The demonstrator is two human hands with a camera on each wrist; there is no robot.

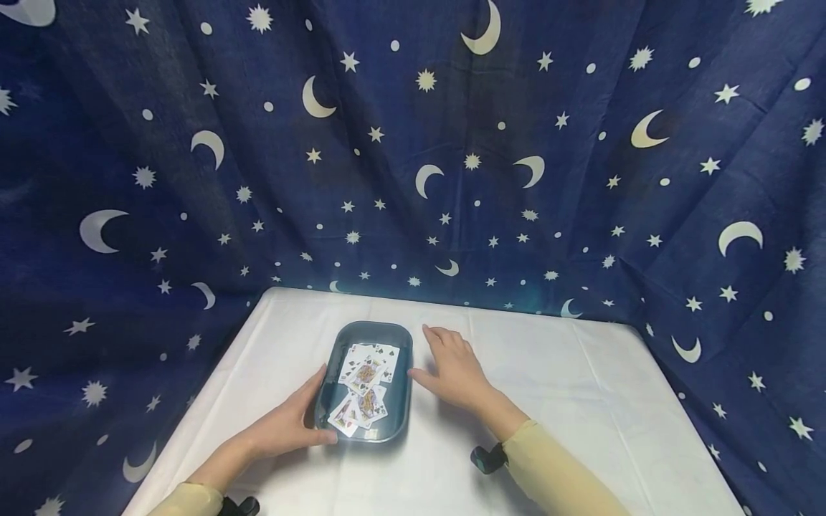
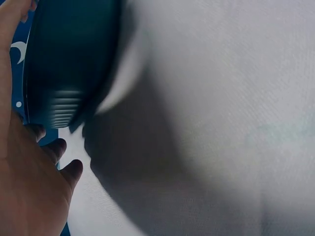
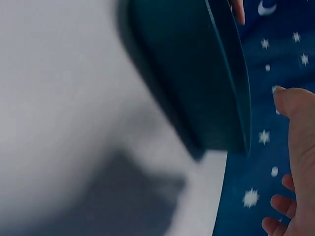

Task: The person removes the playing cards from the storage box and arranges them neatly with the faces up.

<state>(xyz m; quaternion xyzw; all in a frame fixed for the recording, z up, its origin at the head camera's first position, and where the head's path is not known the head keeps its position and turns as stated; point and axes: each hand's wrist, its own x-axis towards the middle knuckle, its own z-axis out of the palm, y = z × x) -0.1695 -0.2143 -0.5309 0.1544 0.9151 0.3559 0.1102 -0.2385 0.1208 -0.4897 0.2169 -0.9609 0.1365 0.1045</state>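
A dark teal tray (image 1: pixel 400 401) with rounded corners lies on the white tabletop in the head view. Several face-up playing cards (image 1: pixel 368 369) overlap inside it, some with court figures, others with black pips. At the tray's left side is my left hand (image 1: pixel 287 423), its thumb by the near left corner and fingers along the side wall. My right hand (image 1: pixel 454 369) hovers on the right with fingers spread and thumb close to the rim; contact is unclear. Both wrist views show the tray's outer wall (image 2: pixel 74 59), while the cards are hidden there.
A white cloth covers the table (image 1: pixel 529 401). Behind and around it hangs a dark blue curtain (image 1: pixel 387 186) with moons and stars. Dark wrist devices (image 1: pixel 488 459) sit under the pale yellow sleeves (image 1: pixel 555 466).
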